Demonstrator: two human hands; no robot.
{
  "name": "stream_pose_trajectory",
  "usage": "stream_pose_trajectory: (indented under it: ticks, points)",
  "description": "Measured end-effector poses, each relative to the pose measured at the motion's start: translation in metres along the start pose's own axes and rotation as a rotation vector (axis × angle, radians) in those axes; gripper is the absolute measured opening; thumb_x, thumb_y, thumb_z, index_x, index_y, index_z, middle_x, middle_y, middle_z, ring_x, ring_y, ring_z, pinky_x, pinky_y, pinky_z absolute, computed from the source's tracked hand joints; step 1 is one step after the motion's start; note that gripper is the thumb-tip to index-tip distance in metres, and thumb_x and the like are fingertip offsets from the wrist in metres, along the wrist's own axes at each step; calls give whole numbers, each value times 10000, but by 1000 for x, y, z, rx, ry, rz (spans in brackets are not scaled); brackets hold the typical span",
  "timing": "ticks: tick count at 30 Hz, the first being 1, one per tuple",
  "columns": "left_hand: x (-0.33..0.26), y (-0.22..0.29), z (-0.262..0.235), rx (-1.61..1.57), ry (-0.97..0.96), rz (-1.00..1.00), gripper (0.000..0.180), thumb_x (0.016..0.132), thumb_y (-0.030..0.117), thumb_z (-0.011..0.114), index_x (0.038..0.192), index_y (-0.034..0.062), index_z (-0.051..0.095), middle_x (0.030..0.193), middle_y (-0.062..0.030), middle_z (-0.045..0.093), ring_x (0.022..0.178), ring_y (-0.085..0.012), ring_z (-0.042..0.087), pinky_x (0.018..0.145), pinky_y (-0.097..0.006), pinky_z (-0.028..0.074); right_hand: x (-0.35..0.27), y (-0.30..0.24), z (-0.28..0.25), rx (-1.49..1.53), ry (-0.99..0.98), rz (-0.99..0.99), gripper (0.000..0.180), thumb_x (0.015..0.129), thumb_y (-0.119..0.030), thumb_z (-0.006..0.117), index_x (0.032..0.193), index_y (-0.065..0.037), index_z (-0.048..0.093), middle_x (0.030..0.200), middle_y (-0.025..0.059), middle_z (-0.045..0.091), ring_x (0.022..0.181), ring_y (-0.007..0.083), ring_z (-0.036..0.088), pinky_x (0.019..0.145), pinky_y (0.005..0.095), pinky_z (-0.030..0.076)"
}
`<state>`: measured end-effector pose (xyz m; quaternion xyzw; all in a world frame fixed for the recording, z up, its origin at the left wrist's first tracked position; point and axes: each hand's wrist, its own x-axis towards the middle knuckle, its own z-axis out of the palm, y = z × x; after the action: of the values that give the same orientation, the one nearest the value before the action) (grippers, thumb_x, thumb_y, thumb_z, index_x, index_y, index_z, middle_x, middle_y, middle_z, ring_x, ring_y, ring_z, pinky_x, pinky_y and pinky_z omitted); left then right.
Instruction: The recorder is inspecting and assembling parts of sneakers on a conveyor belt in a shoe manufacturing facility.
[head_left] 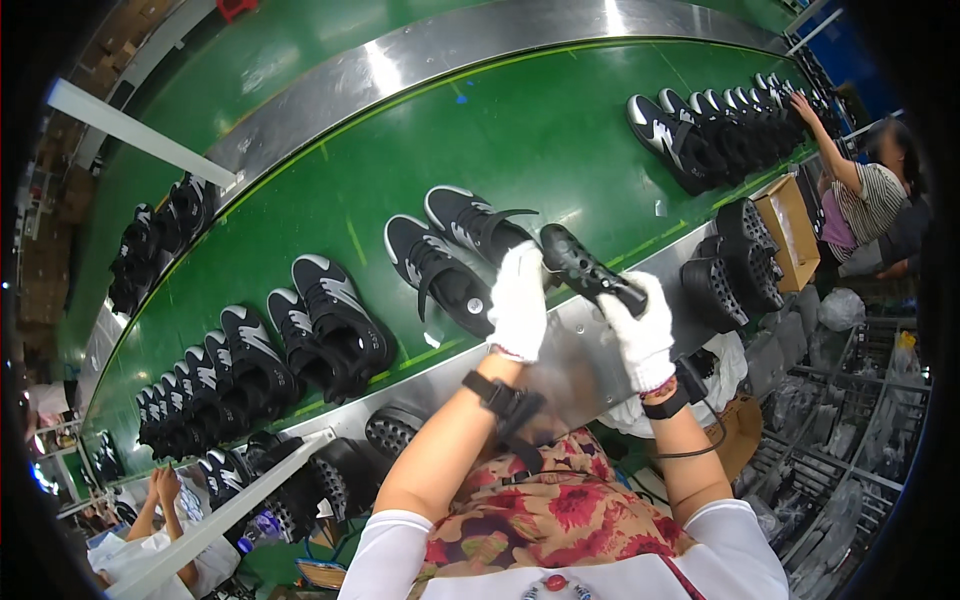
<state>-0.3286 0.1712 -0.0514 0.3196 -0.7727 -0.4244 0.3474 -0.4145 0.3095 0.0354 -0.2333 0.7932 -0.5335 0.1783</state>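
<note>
My right hand (642,328), in a white glove, is closed round the near end of a black shoe-shaped piece with rows of holes (582,262). It is tilted above the belt's near edge. My left hand (519,305), also white-gloved, is closed beside it, at the heel end of a black-and-grey shoe (468,216); what its fingers grip is hidden. Just left of that shoe lies its matching shoe (430,262), toe pointing away and strap loose. Both shoes rest on the green belt (560,120).
A row of similar shoes (245,350) lines the belt at left, another row (690,140) at far right. Black studded soles (715,290) stand by a cardboard box (788,232) on the right. Co-workers (870,190) are at the right and lower left. A white post (145,130) crosses upper left.
</note>
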Motion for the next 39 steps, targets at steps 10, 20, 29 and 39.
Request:
stream_pose_trajectory:
  ticks: [10, 20, 29, 39]
  points:
    - [61, -32, -27, 819, -350, 29, 200, 919, 244, 559, 994, 61, 594, 914, -145, 603, 831, -346, 642, 713, -484, 526, 64, -26, -2, -756, -558, -369, 312, 866, -325, 636, 1042, -81, 554, 770, 167, 637, 730, 387, 644, 653, 479, 514]
    - [61, -38, -43, 624, -295, 22, 246, 874, 232, 616, 1079, 104, 659, 957, -135, 678, 871, -329, 664, 761, -453, 531, 73, 30, 137, -877, -311, -283, 213, 917, -191, 562, 1056, -31, 544, 879, 202, 641, 779, 358, 682, 687, 437, 561]
    - [45, -30, -40, 806, -349, 92, 195, 891, 216, 554, 1033, 90, 594, 848, -78, 602, 794, -257, 632, 635, -398, 528, 81, 72, 152, 492, -158, 577, 625, 906, -417, 686, 1277, 54, 508, 1150, 201, 638, 1025, 266, 639, 870, 380, 518]
    - [24, -35, -64, 776, -279, 64, 342, 870, 247, 623, 1166, 77, 615, 850, -100, 593, 803, -284, 607, 675, -420, 500, 119, 4, 101, 491, -674, 754, 547, 908, -411, 704, 1207, 23, 557, 927, 207, 664, 723, 228, 688, 605, 327, 558]
